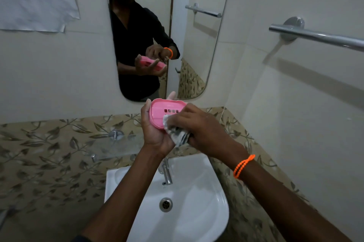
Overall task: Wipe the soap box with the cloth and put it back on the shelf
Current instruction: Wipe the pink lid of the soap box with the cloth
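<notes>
Pink slotted soap box (160,112), crumpled cloth (177,135) against it.

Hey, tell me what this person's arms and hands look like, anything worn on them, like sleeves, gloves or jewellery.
Both forearms are bare, with no gloves on the left hand or the right hand. An orange beaded band, looped twice, circles the right wrist. No rings or watch are visible. A dark sleeve edge shows low on the left arm, and the mirror shows a dark top.
</notes>
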